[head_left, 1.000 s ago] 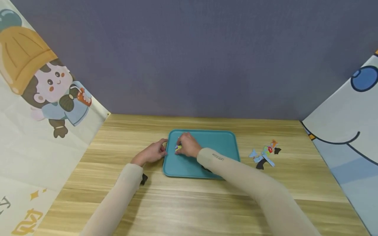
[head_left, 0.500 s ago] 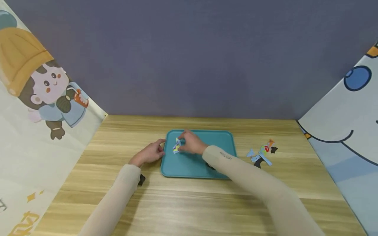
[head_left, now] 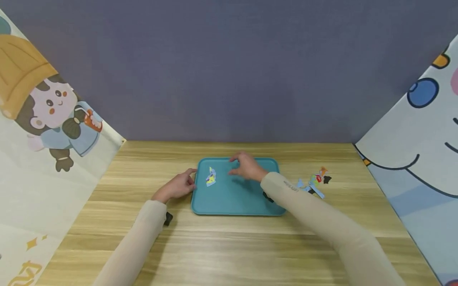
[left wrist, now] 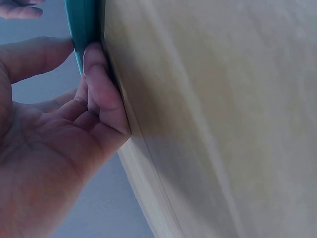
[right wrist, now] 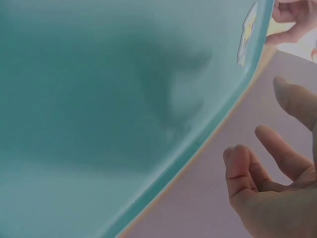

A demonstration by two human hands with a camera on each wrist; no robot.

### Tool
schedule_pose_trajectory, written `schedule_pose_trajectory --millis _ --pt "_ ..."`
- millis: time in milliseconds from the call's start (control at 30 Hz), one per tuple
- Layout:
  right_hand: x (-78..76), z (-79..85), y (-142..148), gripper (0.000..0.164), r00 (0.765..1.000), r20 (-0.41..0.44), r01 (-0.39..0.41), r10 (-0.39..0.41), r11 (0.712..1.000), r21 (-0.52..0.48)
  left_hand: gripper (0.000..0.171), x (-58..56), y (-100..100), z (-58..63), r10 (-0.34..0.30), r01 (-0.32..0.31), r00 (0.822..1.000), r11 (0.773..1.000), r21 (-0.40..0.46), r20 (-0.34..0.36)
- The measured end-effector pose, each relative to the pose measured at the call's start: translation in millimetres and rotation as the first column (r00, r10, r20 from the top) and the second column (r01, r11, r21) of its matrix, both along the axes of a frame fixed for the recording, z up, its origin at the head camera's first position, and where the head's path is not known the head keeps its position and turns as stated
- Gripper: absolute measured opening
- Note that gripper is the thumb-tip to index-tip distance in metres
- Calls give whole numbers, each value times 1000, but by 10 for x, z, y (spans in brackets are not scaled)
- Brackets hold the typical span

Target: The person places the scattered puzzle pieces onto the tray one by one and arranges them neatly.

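Note:
On the left part of the teal tray (head_left: 232, 200) lies a small flat cut-out piece (head_left: 211, 178), blue-white with yellow and purple print. My right hand (head_left: 248, 167) hovers over the tray to the right of that piece, thumb and fingers apart and holding nothing. In the right wrist view, the same cut-out (right wrist: 246, 34) lies near the tray's rim, beyond the right hand's fingers (right wrist: 282, 148). At the tray's left edge rests my left hand (head_left: 177, 185), with index finger and thumb touching the rim. The left wrist view shows its other fingers (left wrist: 106, 94) bent against the tray's outer side.
To the right of the tray, a loose cluster of flat cut-out pieces (head_left: 316, 180) in light blue, green, red, orange and black lies on the wooden table (head_left: 222, 246). A grey-blue panel (head_left: 236, 71) stands behind the table, with printed cartoon panels at both sides.
My right hand has let go of the printed piece and moved right, leaving it flat on the tray. My left hand stays at the tray's edge; the head view has shifted slightly.

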State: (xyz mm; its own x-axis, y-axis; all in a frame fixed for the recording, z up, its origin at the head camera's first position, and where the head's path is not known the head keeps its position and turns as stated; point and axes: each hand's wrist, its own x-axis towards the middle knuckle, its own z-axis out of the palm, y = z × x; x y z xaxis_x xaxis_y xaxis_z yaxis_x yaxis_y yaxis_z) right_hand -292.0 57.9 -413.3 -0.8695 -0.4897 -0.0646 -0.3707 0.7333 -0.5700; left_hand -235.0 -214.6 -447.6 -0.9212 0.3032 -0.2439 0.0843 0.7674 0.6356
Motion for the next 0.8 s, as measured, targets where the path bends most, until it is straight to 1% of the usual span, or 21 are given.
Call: schedule_pose_trajectory --millis 233,367,500,567,733,800 --pt "-13 67 210 51 1000 5 12 -12 1000 -15 66 -2 -8 -17 -3 3 1000 1000 3 -6" --pt "-20 104 455 49 999 6 39 -39 999 2 66 -10 2 -29 -14 14 1000 1000 -1 -14" --pt "-14 101 747 48 997 -2 78 -78 997 -2 66 -6 24 -6 -11 11 1000 1000 -10 -14" --pt "20 95 878 48 995 -8 95 -95 995 -9 66 -1 18 -2 -16 15 1000 1000 -14 -17" --pt "165 69 1157 46 993 -75 95 -96 995 -25 65 -1 -2 -12 -29 28 999 999 -19 -33" --pt "219 41 1249 45 991 -87 98 -100 995 -21 65 -6 -4 -18 -33 33 999 999 -18 -37"
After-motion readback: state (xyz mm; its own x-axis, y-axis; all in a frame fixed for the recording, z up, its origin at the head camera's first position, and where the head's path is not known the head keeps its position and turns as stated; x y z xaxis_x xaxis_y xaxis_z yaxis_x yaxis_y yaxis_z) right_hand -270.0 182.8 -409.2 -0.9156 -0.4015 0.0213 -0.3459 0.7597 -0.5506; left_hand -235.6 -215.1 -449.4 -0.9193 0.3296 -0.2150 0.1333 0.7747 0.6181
